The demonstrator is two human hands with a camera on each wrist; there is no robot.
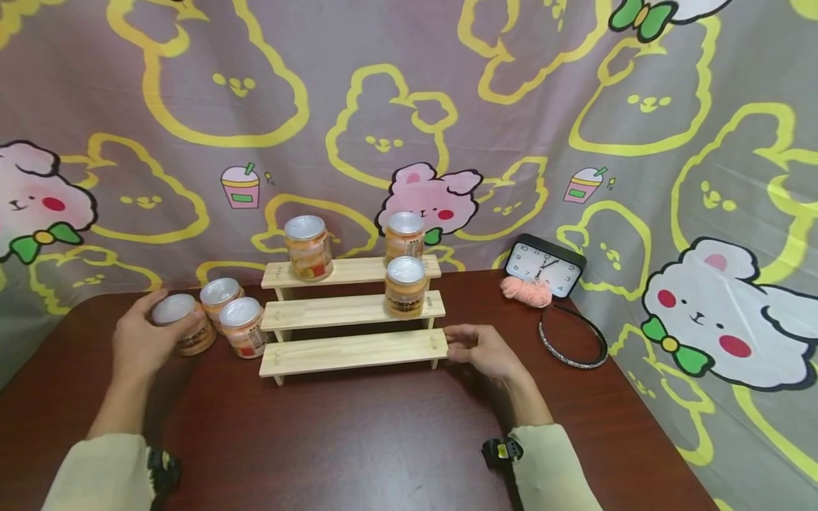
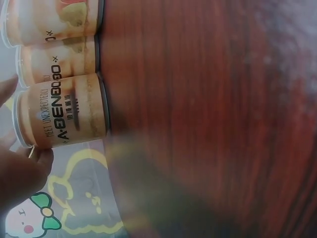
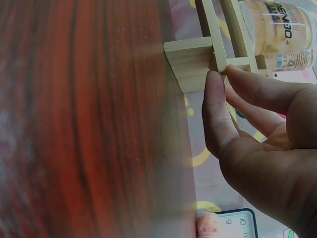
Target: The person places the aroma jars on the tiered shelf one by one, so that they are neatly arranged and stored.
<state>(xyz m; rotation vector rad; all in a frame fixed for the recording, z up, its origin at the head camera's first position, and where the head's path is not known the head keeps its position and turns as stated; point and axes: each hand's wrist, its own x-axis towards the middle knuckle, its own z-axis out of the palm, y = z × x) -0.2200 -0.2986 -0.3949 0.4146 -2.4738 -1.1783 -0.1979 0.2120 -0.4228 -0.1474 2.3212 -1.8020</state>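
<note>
My left hand (image 1: 140, 337) grips an orange-labelled can (image 1: 198, 337) with a silver lid, its fingers and thumb around the top. In the left wrist view this can (image 2: 64, 114) stands upright on the table, close against its neighbours. Two similar cans, one at the back (image 1: 220, 292) and one at the front (image 1: 246, 333), stand just right of it. A three-step wooden stand (image 1: 351, 353) is in the middle. My right hand (image 1: 486, 351) pinches the right end of its lowest step; in the right wrist view the fingertips (image 3: 216, 82) meet the board's edge.
On the top step stand a left can (image 1: 309, 248) and a right can (image 1: 404, 238); another can (image 1: 405, 289) is on the middle step. At right lie a black-framed clock (image 1: 549, 262), a pink fuzzy bundle (image 1: 527, 292) and a dark headband (image 1: 575, 363). A patterned curtain (image 1: 409, 71) hangs behind.
</note>
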